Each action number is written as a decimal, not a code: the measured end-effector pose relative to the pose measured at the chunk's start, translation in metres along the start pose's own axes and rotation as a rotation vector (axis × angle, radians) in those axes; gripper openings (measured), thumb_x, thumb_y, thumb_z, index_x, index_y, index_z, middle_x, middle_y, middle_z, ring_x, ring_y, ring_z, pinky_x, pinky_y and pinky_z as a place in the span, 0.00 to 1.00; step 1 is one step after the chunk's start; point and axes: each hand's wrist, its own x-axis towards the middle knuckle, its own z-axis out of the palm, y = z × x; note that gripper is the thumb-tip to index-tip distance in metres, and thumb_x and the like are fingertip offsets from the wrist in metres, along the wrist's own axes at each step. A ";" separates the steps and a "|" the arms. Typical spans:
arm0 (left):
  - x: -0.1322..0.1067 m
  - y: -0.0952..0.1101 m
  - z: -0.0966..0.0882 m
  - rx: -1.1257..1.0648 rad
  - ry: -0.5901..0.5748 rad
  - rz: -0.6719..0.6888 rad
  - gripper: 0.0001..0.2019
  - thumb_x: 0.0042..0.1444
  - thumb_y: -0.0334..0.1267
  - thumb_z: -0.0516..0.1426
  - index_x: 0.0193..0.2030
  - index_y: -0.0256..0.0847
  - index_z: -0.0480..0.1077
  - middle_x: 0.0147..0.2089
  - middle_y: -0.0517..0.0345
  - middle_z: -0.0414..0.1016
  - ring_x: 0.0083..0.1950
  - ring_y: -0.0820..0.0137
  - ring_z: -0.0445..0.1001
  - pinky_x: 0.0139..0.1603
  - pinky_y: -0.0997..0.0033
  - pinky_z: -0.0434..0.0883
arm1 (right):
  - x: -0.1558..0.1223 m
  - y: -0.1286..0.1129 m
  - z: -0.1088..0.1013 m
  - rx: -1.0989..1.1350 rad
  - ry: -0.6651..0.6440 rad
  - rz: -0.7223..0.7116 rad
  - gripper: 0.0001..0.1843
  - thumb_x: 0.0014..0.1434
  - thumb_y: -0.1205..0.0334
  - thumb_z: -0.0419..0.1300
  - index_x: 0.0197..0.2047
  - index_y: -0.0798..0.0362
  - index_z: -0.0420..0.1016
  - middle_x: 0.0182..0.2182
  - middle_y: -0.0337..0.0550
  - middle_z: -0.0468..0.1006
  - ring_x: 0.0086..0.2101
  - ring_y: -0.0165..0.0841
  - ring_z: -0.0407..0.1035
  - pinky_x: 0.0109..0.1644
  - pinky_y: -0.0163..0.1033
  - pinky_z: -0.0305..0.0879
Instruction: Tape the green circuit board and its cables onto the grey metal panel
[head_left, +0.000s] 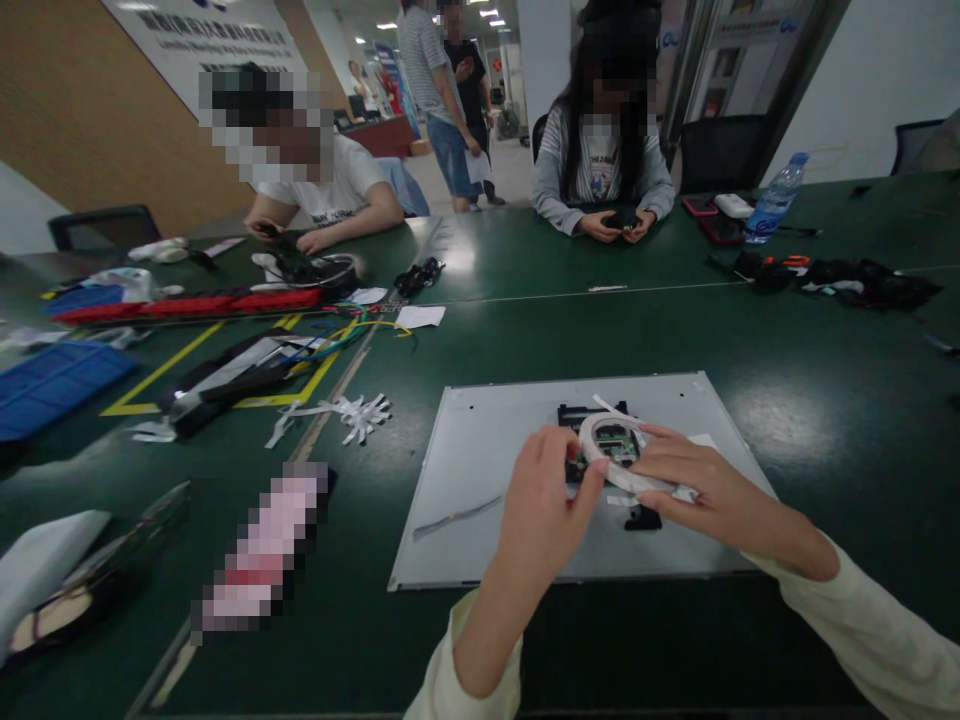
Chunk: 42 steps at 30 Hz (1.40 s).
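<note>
A roll of white tape (628, 481) is held between my two hands, tilted above a green circuit board (616, 440). My left hand (551, 490) has its thumb and fingers closed at the roll's left edge. From the right, my right hand (694, 485) grips the roll's other side, with a short tape end near its fingers. Under the roll, the circuit board sits with black plastic parts (574, 411) on a white panel (465, 440). Another black piece (643, 518) lies just below. The roll and my fingers hide part of the board. A thin grey cable (457, 517) rests on the panel's left.
White tape strips (364, 415) lie left of the panel, above a pixelated pink item (262, 550). Farther left are a blue tray (64, 385) and a black bundle with wires (232, 380). Two people sit across the green table; a water bottle (776, 200) stands far right.
</note>
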 end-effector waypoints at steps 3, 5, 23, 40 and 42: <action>-0.013 0.006 -0.001 0.150 -0.084 0.083 0.07 0.64 0.38 0.47 0.36 0.40 0.61 0.38 0.52 0.68 0.41 0.62 0.66 0.42 0.62 0.64 | -0.007 -0.006 0.003 -0.008 -0.025 -0.021 0.10 0.63 0.60 0.55 0.44 0.50 0.74 0.36 0.41 0.75 0.40 0.33 0.69 0.68 0.54 0.43; -0.023 0.011 -0.002 0.224 -0.123 0.120 0.07 0.64 0.37 0.47 0.34 0.41 0.61 0.37 0.52 0.68 0.40 0.61 0.66 0.40 0.61 0.64 | -0.015 -0.013 0.006 -0.013 -0.051 -0.014 0.09 0.62 0.60 0.55 0.43 0.51 0.74 0.34 0.40 0.74 0.39 0.32 0.69 0.68 0.53 0.42; -0.039 0.009 -0.037 -0.499 -0.263 -0.056 0.12 0.66 0.38 0.48 0.30 0.40 0.60 0.29 0.62 0.60 0.31 0.74 0.61 0.31 0.74 0.58 | -0.065 -0.016 0.009 0.475 0.237 0.444 0.21 0.64 0.52 0.51 0.23 0.52 0.66 0.29 0.43 0.75 0.40 0.38 0.70 0.43 0.37 0.64; -0.053 0.000 -0.046 -0.442 -0.084 0.042 0.09 0.66 0.33 0.47 0.32 0.40 0.59 0.30 0.62 0.61 0.32 0.74 0.61 0.35 0.73 0.58 | -0.058 -0.029 0.005 0.331 0.158 0.487 0.18 0.59 0.53 0.58 0.50 0.51 0.77 0.40 0.45 0.79 0.41 0.37 0.72 0.43 0.40 0.69; -0.053 -0.002 -0.046 -0.364 -0.041 0.060 0.09 0.65 0.32 0.47 0.32 0.40 0.60 0.30 0.62 0.62 0.32 0.74 0.63 0.35 0.73 0.59 | -0.057 -0.032 0.005 0.229 0.199 0.490 0.18 0.59 0.53 0.58 0.49 0.51 0.77 0.39 0.43 0.79 0.38 0.36 0.73 0.40 0.39 0.70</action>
